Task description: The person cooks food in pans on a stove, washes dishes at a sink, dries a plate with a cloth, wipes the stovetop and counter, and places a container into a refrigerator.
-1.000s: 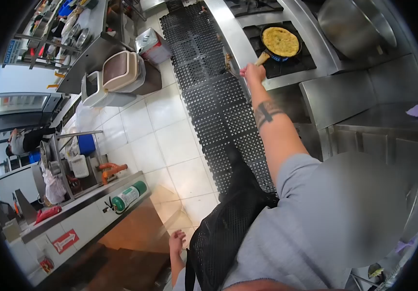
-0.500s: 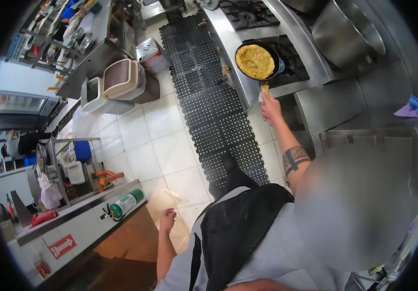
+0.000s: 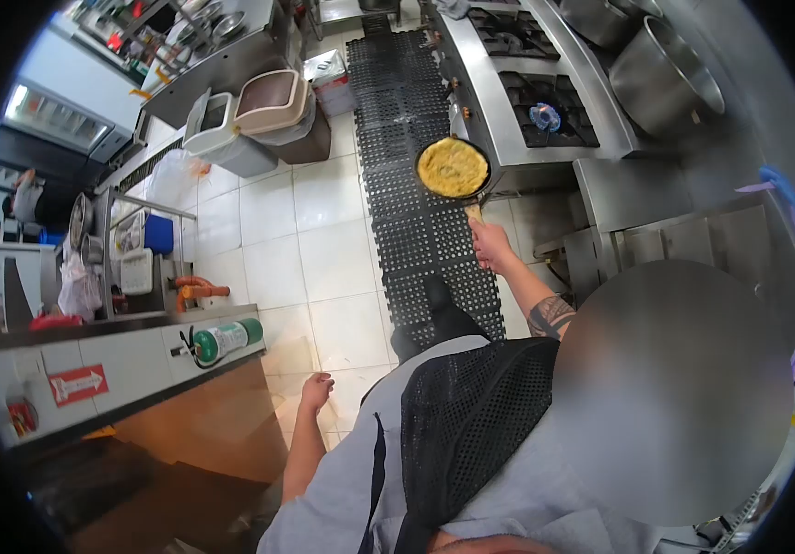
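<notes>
The right hand (image 3: 491, 247) is closed around the pale handle (image 3: 475, 212) of a pan; the grip is narrow and loaded. The left hand (image 3: 316, 392) is apart from the pan, low beside the body, with its fingers loosely bent and nothing visible in them.

The pan (image 3: 477, 192) extends forward from the right grip, over the black mat (image 3: 406, 138) and just beside the front of the stove (image 3: 476, 83). It appears close to level. A round, yellow, flat food (image 3: 453, 167) lies inside and covers most of the base. No other support is visible beneath the pan; its height above the mat cannot be read from this angle.

Step in hand, as judged: one-handed carry, with the pan held away from the burners. The next move calls for a firm grip, a level pan and a clear margin from the stove edge. Tilting could slide the food toward the rim. The free left hand is available if a second support is required.

Beyond the pan, a burner (image 3: 545, 117) shows a blue flame. A large pot (image 3: 665, 83) stands past it, toward the wall. On the opposite side of the mat, bins (image 3: 268, 102) stand on the tile floor (image 3: 273, 254).
</notes>
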